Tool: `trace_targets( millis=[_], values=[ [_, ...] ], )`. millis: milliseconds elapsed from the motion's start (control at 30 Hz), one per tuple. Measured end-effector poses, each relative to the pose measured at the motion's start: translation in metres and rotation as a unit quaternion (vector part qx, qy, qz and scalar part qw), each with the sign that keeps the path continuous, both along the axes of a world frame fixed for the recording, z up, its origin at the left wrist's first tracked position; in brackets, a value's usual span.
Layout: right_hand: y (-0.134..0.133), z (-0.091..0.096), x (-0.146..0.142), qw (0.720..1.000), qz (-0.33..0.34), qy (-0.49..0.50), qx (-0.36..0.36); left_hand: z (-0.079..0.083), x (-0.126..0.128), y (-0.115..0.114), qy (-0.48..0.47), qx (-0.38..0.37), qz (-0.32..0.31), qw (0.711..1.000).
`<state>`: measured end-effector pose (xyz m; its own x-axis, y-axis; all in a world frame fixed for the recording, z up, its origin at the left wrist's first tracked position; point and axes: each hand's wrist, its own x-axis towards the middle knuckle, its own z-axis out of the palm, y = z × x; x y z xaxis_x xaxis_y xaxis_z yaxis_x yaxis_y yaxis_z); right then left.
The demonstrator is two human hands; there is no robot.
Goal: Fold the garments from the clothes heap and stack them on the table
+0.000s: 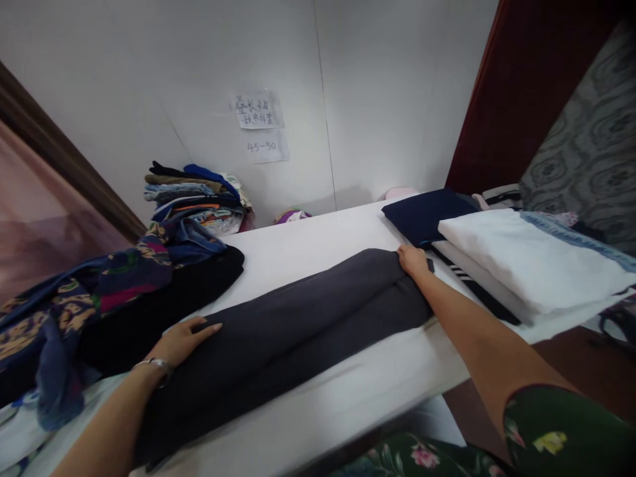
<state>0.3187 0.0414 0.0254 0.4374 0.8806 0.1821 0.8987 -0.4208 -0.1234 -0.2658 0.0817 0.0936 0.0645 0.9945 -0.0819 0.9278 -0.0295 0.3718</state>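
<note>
A long dark grey garment (298,311), folded lengthwise, lies slantwise across the white table. Its exact kind is hard to make out. My left hand (181,341), with a bracelet at the wrist, rests on the garment's upper left edge, thumb and fingers stretched apart. At the far right end, the fingers of my right hand (413,260) are curled closed on the garment's upper corner. Just beyond that hand lies a folded navy cloth (427,213). Folds run along the garment's length.
Left of the garment sits a loose heap of black and patterned clothes (124,285). Behind it rises a stack of folded clothes (196,195) against the wall. A folded white pile (531,258) lies on the right of the white table (318,232). Handwritten papers (261,126) hang on the wall.
</note>
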Motion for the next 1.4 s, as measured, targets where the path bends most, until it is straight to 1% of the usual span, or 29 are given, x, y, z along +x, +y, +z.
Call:
trace_targets(
  millis=[67,100,267,333,400,433,467,533,567,600,667,733,800,833,900,967,1000,1067,1133,1300,1400],
  values=[
    [-0.001,0.001,0.0,1.0,-0.001,-0.001,-0.001,0.001,0.0,-0.002,-0.005,-0.019,0.012,1.0],
    [-0.001,0.001,0.0,1.0,-0.001,-0.002,-0.002,0.001,0.001,-0.002,0.008,-0.03,0.011,0.999],
    [0.0,0.002,-0.001,1.0,-0.003,-0.001,-0.01,-0.006,0.009,0.004,0.142,-0.044,-0.039,0.988],
    [0.0,0.002,-0.002,1.0,-0.003,0.001,-0.012,-0.003,0.02,0.008,0.188,-0.02,-0.041,0.981],
    [0.0,0.002,-0.003,1.0,-0.004,0.002,-0.012,-0.001,0.042,0.006,0.198,0.041,-0.054,0.978],
    [0.0,0.003,-0.004,1.0,-0.005,0.003,-0.012,-0.001,0.057,0.004,0.185,0.079,-0.076,0.977],
    [-0.001,0.003,-0.004,1.0,-0.005,0.004,-0.013,-0.003,0.073,0.0,0.16,0.111,-0.11,0.975],
    [-0.002,0.006,-0.003,1.0,-0.002,0.011,-0.014,-0.015,0.107,-0.011,0.125,0.148,-0.192,0.962],
    [-0.002,0.008,-0.002,1.0,0.0,0.017,-0.015,-0.023,0.121,-0.018,0.128,0.152,-0.227,0.953],
    [-0.002,0.011,-0.002,1.0,0.001,0.024,-0.017,-0.032,0.133,-0.023,0.137,0.14,-0.253,0.948],
    [-0.002,0.019,-0.002,0.999,0.006,0.039,-0.018,-0.049,0.148,-0.031,0.158,0.117,-0.287,0.937],
    [0.0,0.028,-0.01,0.999,0.013,0.047,-0.009,-0.058,0.152,-0.034,0.178,0.102,-0.299,0.932],
    [0.002,0.036,-0.025,0.998,0.035,0.045,0.011,-0.061,0.15,-0.034,0.194,0.097,-0.298,0.93],
    [0.003,0.037,-0.035,0.997,0.063,0.042,0.022,-0.06,0.149,-0.033,0.201,0.096,-0.297,0.929],
    [0.005,0.036,-0.054,0.986,0.157,0.043,0.024,-0.059,0.146,-0.032,0.213,0.096,-0.295,0.926],
    [0.006,0.028,-0.07,0.967,0.249,0.053,-0.018,-0.059,0.146,-0.033,0.22,0.105,-0.291,0.925],
    [0.005,0.023,-0.076,0.959,0.274,0.056,-0.046,-0.06,0.146,-0.033,0.221,0.109,-0.289,0.925],
    [0.005,0.014,-0.081,0.954,0.282,0.057,-0.087,-0.062,0.145,-0.034,0.218,0.117,-0.29,0.925],
    [0.005,0.01,-0.081,0.955,0.277,0.049,-0.092,-0.065,0.145,-0.035,0.213,0.122,-0.291,0.925],
    [-0.002,0.016,-0.075,0.953,0.278,0.046,-0.11,-0.067,0.141,-0.035,0.2,0.123,-0.288,0.928],
    [-0.011,0.018,-0.071,0.957,0.264,0.046,-0.115,-0.065,0.14,-0.039,0.186,0.12,-0.277,0.935]
  ],
)
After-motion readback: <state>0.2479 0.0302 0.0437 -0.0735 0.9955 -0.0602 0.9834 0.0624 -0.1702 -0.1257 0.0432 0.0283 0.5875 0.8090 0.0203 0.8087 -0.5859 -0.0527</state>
